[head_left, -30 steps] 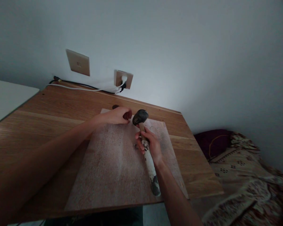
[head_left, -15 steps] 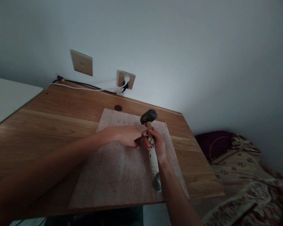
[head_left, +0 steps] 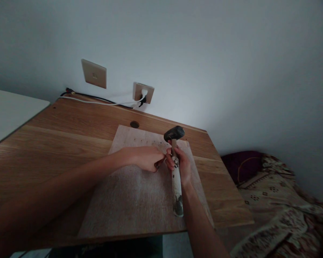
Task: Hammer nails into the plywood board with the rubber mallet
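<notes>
My right hand (head_left: 184,167) grips a mallet (head_left: 176,182) around the upper part of its handle. The mallet has a black head, bare wood below the head and worn white covering further down; the head points towards the wall. Close beside it, my left hand (head_left: 148,157) is closed, fingertips pinched near the right hand's fingers. What the left fingers hold, if anything, is too small and hidden to name. Both hands are over a pale wooden board (head_left: 134,200). Along the board's far part runs a row of small dark spots, with little dark bits (head_left: 160,144) just beyond the hands.
Beneath the board is a wooden table (head_left: 78,129) with a round dark grommet (head_left: 134,124). White and black cables (head_left: 97,99) run to a wall socket (head_left: 143,93). A white panel (head_left: 13,111) lies at left, and patterned fabric (head_left: 274,193) heaps up at right.
The mallet and my right hand have shifted slightly to the right. My left hand has turned a little, its fingers curled more tightly.
</notes>
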Available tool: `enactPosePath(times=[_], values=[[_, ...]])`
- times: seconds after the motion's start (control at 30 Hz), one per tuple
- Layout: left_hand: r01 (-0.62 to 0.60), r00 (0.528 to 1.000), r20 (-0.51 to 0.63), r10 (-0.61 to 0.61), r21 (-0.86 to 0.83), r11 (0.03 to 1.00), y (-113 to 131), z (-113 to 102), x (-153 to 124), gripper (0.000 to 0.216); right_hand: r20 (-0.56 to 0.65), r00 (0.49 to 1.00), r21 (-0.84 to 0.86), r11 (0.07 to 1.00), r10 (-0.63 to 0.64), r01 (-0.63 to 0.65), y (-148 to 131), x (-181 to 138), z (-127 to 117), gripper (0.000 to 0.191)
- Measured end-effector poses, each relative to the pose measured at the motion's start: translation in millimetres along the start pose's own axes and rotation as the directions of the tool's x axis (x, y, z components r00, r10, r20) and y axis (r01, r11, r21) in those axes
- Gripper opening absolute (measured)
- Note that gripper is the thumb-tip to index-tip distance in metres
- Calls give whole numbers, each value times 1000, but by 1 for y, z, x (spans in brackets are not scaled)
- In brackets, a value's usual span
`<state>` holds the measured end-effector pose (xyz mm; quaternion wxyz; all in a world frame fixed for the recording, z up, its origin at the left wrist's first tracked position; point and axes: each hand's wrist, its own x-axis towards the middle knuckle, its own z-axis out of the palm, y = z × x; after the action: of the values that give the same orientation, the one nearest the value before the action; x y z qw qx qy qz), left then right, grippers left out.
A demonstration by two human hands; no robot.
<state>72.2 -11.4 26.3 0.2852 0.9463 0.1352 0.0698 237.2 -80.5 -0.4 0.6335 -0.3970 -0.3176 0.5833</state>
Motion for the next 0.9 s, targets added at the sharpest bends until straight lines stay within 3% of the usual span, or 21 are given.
enactPosePath(times=[0.07,0.2,0.3,0.43,0.53,0.73,0.83,0.9], values=[[33,998,56,-33,3,999,-2,-9,-2,16,-9,1000,9,1000,13,-13,-1,0,-1,27],[159,987,-15,-159,-7,987,-23,-31,-10,12,-13,999,29,999,29,-29,-3,0,-2,27],[218,976,8,-218,17,976,-36,-39,-15,6,-10,999,29,999,40,-40,-5,0,0,29],[206,977,38,-209,56,977,-30,-33,-13,15,-19,999,18,999,47,-47,-5,0,1,30],[191,973,112,-201,90,977,-21,-27,-11,6,-34,999,9,999,41,-41,-4,0,1,30],[126,978,164,-131,37,991,-14,-26,-11,15,-41,999,-21,999,36,-37,-2,0,0,32],[94,990,100,-96,18,995,-21,-29,-12,20,-31,999,-7,999,31,-31,-2,0,0,32],[71,997,-14,-71,-25,997,-35,-32,-13,20,-22,999,6,1000,28,-28,-1,0,0,32]])
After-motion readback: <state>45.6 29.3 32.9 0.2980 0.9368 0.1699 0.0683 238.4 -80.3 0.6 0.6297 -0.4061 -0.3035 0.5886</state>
